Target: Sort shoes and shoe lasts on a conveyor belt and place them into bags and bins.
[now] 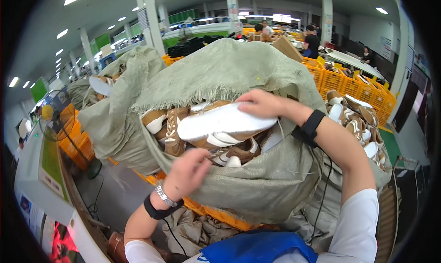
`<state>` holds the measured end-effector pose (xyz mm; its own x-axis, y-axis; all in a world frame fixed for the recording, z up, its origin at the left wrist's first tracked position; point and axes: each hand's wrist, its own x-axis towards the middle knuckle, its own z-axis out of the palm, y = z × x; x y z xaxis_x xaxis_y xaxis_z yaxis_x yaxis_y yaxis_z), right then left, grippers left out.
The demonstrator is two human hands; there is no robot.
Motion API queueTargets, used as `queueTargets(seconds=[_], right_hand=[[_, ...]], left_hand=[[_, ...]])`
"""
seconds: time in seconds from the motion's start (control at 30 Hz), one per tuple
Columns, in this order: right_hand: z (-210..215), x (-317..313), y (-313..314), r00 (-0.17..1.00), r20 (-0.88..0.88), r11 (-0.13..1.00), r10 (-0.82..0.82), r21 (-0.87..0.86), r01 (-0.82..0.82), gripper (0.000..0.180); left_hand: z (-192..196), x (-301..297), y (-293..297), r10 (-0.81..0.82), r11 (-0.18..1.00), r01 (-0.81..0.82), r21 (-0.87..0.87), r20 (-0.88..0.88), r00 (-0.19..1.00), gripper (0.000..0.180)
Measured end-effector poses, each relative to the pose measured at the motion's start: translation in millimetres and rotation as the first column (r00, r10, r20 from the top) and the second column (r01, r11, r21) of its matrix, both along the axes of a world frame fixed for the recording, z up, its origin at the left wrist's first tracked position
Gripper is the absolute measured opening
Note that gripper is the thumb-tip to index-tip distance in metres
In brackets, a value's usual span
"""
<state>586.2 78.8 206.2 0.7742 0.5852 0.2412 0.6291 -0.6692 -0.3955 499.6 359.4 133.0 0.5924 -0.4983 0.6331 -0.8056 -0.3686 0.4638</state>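
Brown-and-white lace-up shoe uppers fill the mouth of a large grey-green woven sack. On top lies one shoe upper with its flat white underside turned up. My right hand grips it by its far right edge, the thumb on the white underside. My left hand is just below the sack's opening, fingers loosely bent and apart, holding nothing visible. Its fingertips are close to a brown laced shoe upper and to another upper lower in the heap. The sack's frayed flap hangs over the back of the pile.
A second woven sack stands at left, beside a black fan and a light counter. At right are more shoe uppers in a sack and orange crates. Thin black cables hang from both my wristbands. Several people work far back.
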Motion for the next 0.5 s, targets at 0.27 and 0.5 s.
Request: queueTargets(seconds=[0.27, 0.5], right_hand=[[8.8, -9.4, -14.6, 0.945, -0.328, 0.969, -0.019, 0.228, 0.098, 0.032], [8.1, -15.4, -29.1, 0.872, -0.484, 0.948, 0.065, 0.303, 0.098, 0.034]], left_hand=[[30.8, 58.0, 29.7, 0.157, 0.979, -0.186, 0.077, 0.287, 0.945, 0.062], [29.1, 46.7, -1.2, -0.098, 0.881, -0.081, 0.465, 0.348, 0.932, 0.086]])
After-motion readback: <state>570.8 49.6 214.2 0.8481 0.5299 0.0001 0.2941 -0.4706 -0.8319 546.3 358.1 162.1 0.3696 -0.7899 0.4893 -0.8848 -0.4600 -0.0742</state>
